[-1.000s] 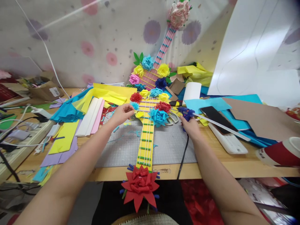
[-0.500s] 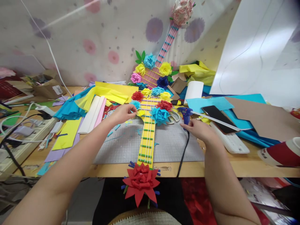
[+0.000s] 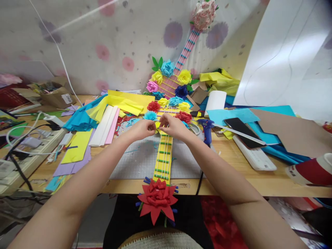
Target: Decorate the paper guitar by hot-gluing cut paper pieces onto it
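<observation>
A yellow paper guitar (image 3: 163, 152) with white strings and green frets lies across the table edge, its red paper flower (image 3: 157, 193) hanging over my lap. Both hands meet where its neck joins the flowered body. My left hand (image 3: 144, 129) is closed, fingertips pinched at the left side of a small yellow paper flower (image 3: 157, 125). From the right, my right hand (image 3: 173, 126) pinches at the same flower, covering part of the strings and a blue flower. Right of the hands, a blue glue gun (image 3: 206, 130) rests on the table.
A pink paper guitar (image 3: 187, 48) leans on the wall behind. Crepe paper (image 3: 83, 114) and a power strip (image 3: 38, 152) lie left. To the right are a phone (image 3: 242, 129), a white box (image 3: 255, 154), cardboard (image 3: 290, 129) and a red cup (image 3: 308, 170).
My right hand has let go of the glue gun and moved left to the yellow flower beside my left hand. The left hand has stayed near the flower.
</observation>
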A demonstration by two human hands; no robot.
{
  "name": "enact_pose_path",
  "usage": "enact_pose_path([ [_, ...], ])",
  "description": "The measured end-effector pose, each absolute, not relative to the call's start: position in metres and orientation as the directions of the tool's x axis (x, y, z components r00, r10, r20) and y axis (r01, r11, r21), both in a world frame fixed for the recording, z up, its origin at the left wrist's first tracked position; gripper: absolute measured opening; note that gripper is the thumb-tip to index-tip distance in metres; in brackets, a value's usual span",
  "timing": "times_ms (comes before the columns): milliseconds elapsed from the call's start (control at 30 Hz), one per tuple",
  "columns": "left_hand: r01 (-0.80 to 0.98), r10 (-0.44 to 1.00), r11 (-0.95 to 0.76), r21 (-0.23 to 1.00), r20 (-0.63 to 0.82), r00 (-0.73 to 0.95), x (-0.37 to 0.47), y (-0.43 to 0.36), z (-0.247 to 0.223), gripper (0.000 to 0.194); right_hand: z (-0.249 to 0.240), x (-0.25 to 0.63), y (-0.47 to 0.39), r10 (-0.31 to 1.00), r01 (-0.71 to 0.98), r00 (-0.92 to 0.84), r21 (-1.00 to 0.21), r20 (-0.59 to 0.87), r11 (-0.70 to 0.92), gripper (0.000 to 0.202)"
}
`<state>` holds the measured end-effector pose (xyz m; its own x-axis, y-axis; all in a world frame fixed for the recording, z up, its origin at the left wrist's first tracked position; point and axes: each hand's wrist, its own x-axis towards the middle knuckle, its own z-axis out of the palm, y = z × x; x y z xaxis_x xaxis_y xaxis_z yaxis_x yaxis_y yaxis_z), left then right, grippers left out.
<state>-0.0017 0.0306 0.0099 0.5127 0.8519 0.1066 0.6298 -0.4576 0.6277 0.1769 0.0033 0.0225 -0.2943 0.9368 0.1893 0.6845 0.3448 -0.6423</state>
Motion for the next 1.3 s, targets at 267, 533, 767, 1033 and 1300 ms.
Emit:
enact_pose_path([
  [267,0.675,0.861,-0.471,0.567,0.131,0.491,-0.006,0.028,0.011,0.061,0.02,0.165,0.012,0.931,0.736,-0.337,-0.578,0.141,0.354,0.025],
  [533,0.694,0.851,-0.494,0.524,0.127,0.51,-0.002,0.025,0.019,0.07,0.023,0.159,0.011,0.929,0.809,-0.349,-0.463,0.119,0.363,0.031],
  [767,0.846,0.906,-0.423,0.323,0.136,0.401,-0.01,0.028,0.025,0.035,0.028,0.197,0.014,0.994,0.695,0.016,-0.716,0.109,0.068,0.022],
  [1033,0.658,0.677,-0.731,0.181,0.316,0.665,0.022,0.048,0.005,0.027,0.014,0.201,0.016,0.968,0.631,0.211,-0.775,0.137,-0.028,0.02],
  [1300,0.683,0.693,-0.713,0.159,0.309,0.651,0.031,0.068,-0.008,0.013,0.01,0.194,0.013,0.963,0.605,0.25,-0.793,0.103,-0.072,0.014],
])
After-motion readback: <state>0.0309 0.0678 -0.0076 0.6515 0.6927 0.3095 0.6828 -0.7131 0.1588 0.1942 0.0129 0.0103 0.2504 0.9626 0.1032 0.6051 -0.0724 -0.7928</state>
